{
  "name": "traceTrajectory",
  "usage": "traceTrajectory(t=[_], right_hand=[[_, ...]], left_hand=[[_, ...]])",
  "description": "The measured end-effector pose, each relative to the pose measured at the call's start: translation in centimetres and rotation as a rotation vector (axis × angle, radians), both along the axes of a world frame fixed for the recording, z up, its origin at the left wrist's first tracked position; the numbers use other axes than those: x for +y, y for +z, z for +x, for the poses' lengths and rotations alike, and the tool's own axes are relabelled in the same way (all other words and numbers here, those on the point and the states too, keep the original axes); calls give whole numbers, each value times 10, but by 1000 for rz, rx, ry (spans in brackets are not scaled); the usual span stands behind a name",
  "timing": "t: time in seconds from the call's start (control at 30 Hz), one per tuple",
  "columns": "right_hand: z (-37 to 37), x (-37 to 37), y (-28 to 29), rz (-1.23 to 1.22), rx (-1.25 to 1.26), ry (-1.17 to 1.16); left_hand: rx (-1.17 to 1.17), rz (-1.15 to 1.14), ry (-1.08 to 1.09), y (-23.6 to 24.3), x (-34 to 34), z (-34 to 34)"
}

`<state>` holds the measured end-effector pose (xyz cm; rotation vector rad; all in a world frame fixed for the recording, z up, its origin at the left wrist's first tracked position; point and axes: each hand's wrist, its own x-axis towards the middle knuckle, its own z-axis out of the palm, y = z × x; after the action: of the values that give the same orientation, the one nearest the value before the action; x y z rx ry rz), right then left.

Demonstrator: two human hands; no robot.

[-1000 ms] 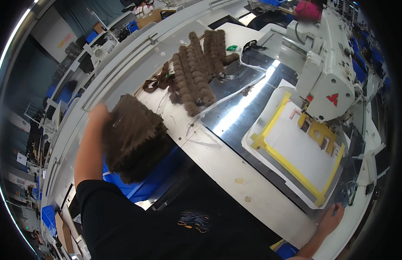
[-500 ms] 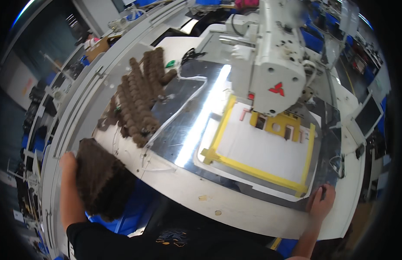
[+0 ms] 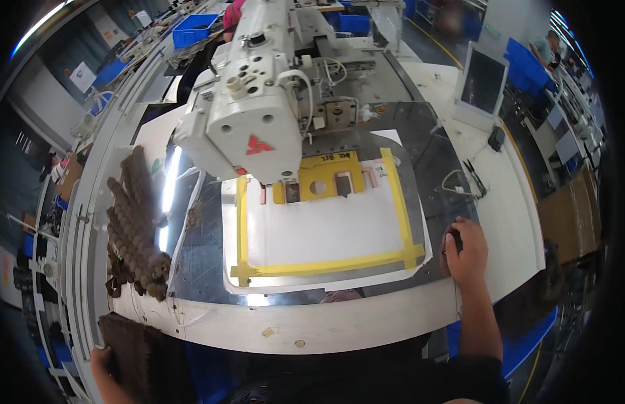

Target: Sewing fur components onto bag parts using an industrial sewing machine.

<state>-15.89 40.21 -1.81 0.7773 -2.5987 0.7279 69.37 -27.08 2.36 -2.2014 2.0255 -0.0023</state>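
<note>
At the lower left my left hand (image 3: 102, 358) closes on the edge of a stack of dark brown plush fabric (image 3: 145, 357), beside the table's front corner. Most of its fingers are hidden. My right hand (image 3: 468, 250) rests at the right front edge of the shiny metal plate (image 3: 430, 195), fingers curled. Something small and dark shows between its thumb and fingers, too unclear to name. Between the hands lies a white sheet (image 3: 319, 236), framed with yellow tape (image 3: 326, 262). A yellow template (image 3: 317, 182) with cut-outs sits at its far edge, under the white sewing machine head (image 3: 252, 114).
Rolled brown plush pieces (image 3: 134, 225) lie in a row on the table's left. A small screen (image 3: 484, 81) stands at the far right, with dark tweezers or snips (image 3: 475, 178) nearer. A blue bin (image 3: 531, 343) is below right. Another person (image 3: 546, 50) is far right.
My view has turned to the right, so the machine and table appear further left. My left hand remains at the brown fabric stack, my right hand at the plate's edge.
</note>
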Motion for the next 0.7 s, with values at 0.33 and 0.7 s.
traceTrajectory(t=[0.33,0.7], right_hand=[[3,1,0,-21,11,-2],[1,0,1,-33,26,-12]], left_hand=[[41,-21,-78,50,22,-86],[126,-77,-139,109,28,-110]])
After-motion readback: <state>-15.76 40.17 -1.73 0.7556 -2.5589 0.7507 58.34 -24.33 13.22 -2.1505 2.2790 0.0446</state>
